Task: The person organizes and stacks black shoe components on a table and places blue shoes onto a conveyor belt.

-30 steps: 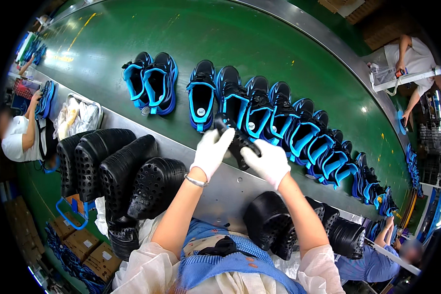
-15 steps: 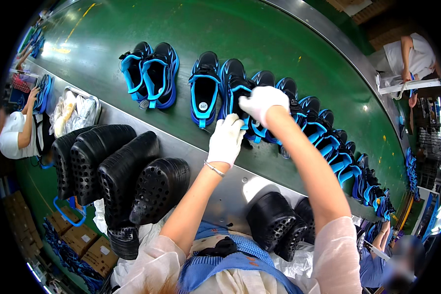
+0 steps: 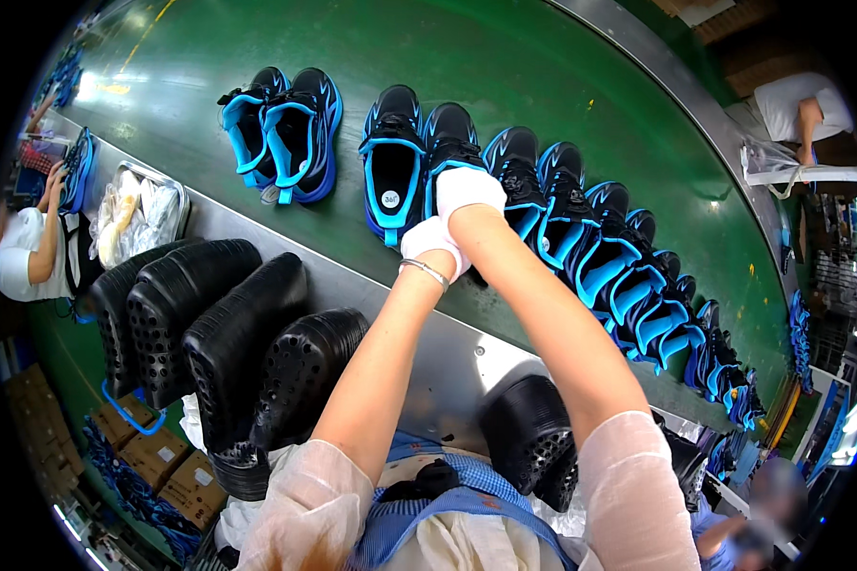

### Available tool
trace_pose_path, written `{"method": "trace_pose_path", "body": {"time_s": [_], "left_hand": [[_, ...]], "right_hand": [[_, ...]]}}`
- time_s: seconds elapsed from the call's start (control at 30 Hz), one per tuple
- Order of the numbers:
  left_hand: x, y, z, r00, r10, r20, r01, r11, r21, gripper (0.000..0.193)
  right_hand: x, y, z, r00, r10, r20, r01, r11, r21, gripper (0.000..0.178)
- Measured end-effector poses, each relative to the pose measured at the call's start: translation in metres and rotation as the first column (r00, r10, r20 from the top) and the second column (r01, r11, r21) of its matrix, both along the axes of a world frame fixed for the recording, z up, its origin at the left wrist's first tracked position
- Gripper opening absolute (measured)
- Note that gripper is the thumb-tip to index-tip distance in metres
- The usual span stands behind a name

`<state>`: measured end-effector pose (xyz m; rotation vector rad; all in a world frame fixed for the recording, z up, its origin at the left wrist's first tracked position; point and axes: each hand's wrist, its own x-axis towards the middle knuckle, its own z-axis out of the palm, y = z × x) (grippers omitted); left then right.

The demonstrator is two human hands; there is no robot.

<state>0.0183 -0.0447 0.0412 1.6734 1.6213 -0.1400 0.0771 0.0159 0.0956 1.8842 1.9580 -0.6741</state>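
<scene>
Both of my hands wear white gloves and meet at one black-and-blue sneaker (image 3: 452, 131), second from the left in a long row. My left hand (image 3: 428, 240) is closed at its heel, partly behind my right wrist. Over the opening of the same shoe lies my right hand (image 3: 470, 192), its fingers hidden by the back of the glove. Directly left stands another sneaker (image 3: 392, 128), with a round white label on its insole. To the right, more matching sneakers (image 3: 514, 169) stand close together, toes pointing away from me.
A separate pair of sneakers (image 3: 302, 124) stands farther left on the green belt (image 3: 371, 43). Black perforated shoe lasts (image 3: 248, 309) line the metal ledge (image 3: 428, 357) near me, with more lasts (image 3: 524, 419) to the right. A metal tray (image 3: 183, 205) holds plastic bags. Other people work at both sides.
My right hand has moved left and down, from the neighbouring shoe's edge onto the second sneaker. My left hand has shifted slightly, and the two hands now overlap. The leftmost shoes sit slightly farther left.
</scene>
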Motion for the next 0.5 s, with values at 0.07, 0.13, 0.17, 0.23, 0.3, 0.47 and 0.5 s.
{"method": "trace_pose_path", "body": {"time_s": [0.07,0.13,0.17,0.23,0.3,0.47,0.5], "left_hand": [[0.001,0.0,-0.008,1.0,-0.013,0.018,0.012,0.998,0.062,0.033],[0.006,0.007,0.001,0.996,-0.093,0.008,0.092,0.994,0.062,0.034],[0.008,0.011,0.004,0.997,-0.082,-0.008,0.082,0.997,0.0,0.034],[0.007,0.013,0.009,0.998,-0.049,-0.031,0.048,0.999,-0.011,0.034],[0.009,0.011,0.01,0.997,-0.055,-0.046,0.054,0.998,-0.037,0.032],[0.007,0.016,0.026,0.989,-0.025,-0.146,0.002,0.988,-0.156,0.023],[0.007,0.014,0.027,0.987,-0.077,-0.144,0.059,0.99,-0.126,0.028]], "right_hand": [[-0.006,0.005,-0.018,0.937,-0.242,-0.253,0.304,0.921,0.245,0.033],[-0.001,0.017,-0.047,0.92,-0.025,-0.392,0.274,0.757,0.594,0.035],[0.005,0.021,-0.045,0.943,-0.142,-0.302,0.218,0.947,0.235,0.033],[0.003,0.019,-0.024,0.982,-0.024,-0.19,0.072,0.966,0.249,0.034],[0.008,0.017,-0.041,0.984,0.011,-0.178,0.046,0.948,0.314,0.033],[0.015,0.005,-0.014,0.99,0.137,-0.013,-0.135,0.988,0.079,0.02],[0.016,0.004,-0.012,0.989,0.151,0.0,-0.151,0.985,0.08,0.021]]}}
